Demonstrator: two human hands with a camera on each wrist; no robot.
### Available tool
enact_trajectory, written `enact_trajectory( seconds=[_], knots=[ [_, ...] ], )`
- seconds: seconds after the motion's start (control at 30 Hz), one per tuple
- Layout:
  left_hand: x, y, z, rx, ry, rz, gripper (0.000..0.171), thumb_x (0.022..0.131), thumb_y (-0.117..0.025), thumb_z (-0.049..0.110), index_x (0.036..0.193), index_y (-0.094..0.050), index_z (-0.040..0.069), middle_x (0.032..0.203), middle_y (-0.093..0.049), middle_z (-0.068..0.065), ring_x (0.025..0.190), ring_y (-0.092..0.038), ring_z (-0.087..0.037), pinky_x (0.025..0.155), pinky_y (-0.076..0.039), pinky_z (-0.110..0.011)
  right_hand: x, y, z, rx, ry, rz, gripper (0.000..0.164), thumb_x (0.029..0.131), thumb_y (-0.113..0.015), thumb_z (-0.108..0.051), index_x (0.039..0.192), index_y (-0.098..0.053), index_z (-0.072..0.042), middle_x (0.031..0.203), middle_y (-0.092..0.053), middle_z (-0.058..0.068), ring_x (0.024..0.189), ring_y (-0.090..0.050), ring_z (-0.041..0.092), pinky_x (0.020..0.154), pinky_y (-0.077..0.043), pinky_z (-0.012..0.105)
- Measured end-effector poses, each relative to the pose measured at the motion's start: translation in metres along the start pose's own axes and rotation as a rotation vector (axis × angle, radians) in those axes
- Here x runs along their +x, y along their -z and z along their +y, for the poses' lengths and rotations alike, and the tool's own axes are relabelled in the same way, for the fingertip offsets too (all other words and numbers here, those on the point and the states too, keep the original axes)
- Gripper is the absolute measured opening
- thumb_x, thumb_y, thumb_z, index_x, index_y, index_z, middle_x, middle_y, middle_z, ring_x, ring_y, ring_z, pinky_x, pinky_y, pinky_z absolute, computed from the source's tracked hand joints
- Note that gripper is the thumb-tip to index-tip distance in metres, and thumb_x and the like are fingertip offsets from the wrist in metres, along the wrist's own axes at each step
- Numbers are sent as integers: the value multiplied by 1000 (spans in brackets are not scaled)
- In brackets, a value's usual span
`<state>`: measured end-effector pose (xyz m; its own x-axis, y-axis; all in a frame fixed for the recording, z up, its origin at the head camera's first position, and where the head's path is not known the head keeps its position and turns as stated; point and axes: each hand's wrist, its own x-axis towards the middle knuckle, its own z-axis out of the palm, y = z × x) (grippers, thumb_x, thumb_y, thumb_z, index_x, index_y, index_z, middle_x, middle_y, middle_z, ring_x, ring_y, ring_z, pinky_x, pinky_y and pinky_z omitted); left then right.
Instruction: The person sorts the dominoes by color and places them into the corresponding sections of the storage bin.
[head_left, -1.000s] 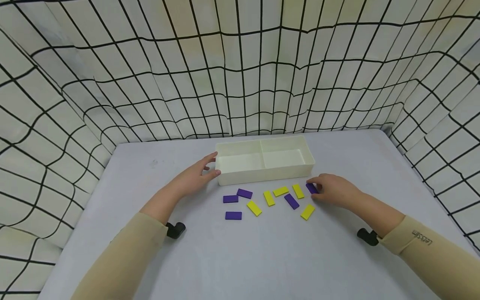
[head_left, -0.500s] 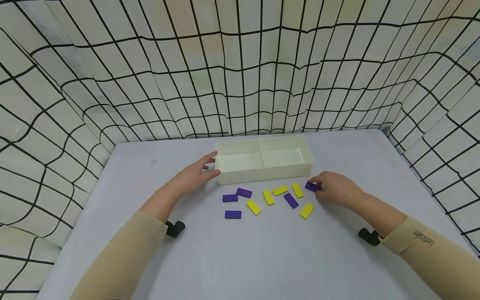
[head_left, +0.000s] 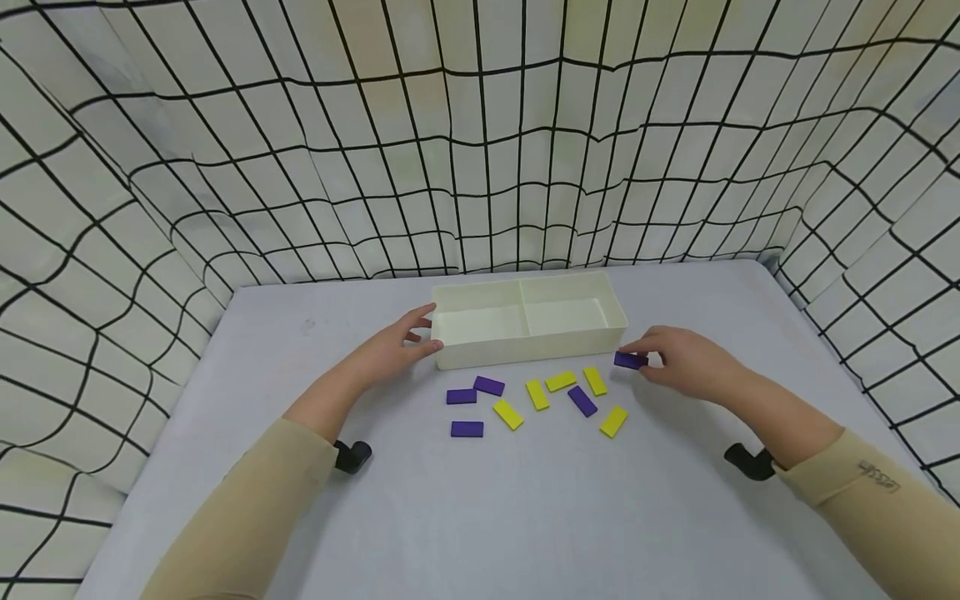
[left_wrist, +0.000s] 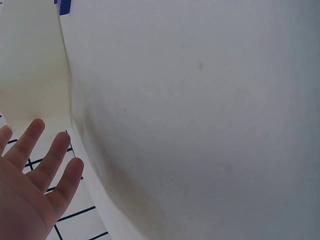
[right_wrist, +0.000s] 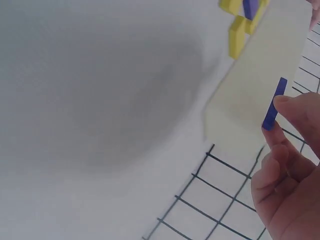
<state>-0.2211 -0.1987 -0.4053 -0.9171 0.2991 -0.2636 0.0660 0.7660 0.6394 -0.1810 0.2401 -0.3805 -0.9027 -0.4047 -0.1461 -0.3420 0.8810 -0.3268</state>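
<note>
Black netting (head_left: 486, 143) runs from the left side round the far edge to the right side of a white-covered tabletop (head_left: 555, 517). At the left, a beige sleeve (head_left: 255, 508) leads to the left hand (head_left: 386, 357), its fingers extended and spread wide, touching the left end of a white two-compartment box (head_left: 532, 348).

Along the near side of the box lie rectangular blocks. At the left are three purple blocks (head_left: 467, 429) (two of them almost meet; I cannot tell whether they touch). Next come a slanted yellow block (head_left: 507, 414), a second yellow block (head_left: 537, 394) and a third yellow block (head_left: 561, 381), then a fourth purple block (head_left: 582, 402). Right of that, a fourth yellow block (head_left: 595, 381) lies on the far side and a fifth yellow block (head_left: 613, 422) on the near side.

At the right, the right hand (head_left: 686, 360) pinches a fifth purple block (head_left: 631, 360) between thumb and fingers, just beside the box's near right corner.
</note>
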Motion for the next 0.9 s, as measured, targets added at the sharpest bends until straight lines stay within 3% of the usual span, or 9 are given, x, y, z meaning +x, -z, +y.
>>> enact_trajectory(
  seconds=[0.17, 0.4, 0.9],
  knots=[
    [0, 0, 2, -11, 8, -8, 79, 98, -57, 50, 160, -13, 29, 156, -36, -10, 140, -38, -32, 111, -32, -58, -2, 18, -4, 10, 28, -6, 37, 89, -73, -11, 125, -71, -18, 104, -65, 0, 83, -53, 20, 66, -49, 30],
    [-2, 1, 3, -11, 13, -11, 79, 97, -57, 51, 160, -13, 30, 157, -35, -8, 140, -38, -32, 111, -32, -58, 1, 39, -5, 49, 61, 14, 36, 90, -71, -10, 125, -71, -20, 105, -64, -2, 83, -51, 20, 65, -47, 31],
    [2, 0, -4, -98, -1, -33, 81, 98, -59, 47, 160, -11, 29, 159, -31, -11, 141, -36, -37, 111, -33, -58, 39, 47, -26, 70, 111, -27, 35, 91, -71, -11, 125, -71, -20, 107, -64, 0, 93, -52, 25, 70, -49, 32]
  ],
)
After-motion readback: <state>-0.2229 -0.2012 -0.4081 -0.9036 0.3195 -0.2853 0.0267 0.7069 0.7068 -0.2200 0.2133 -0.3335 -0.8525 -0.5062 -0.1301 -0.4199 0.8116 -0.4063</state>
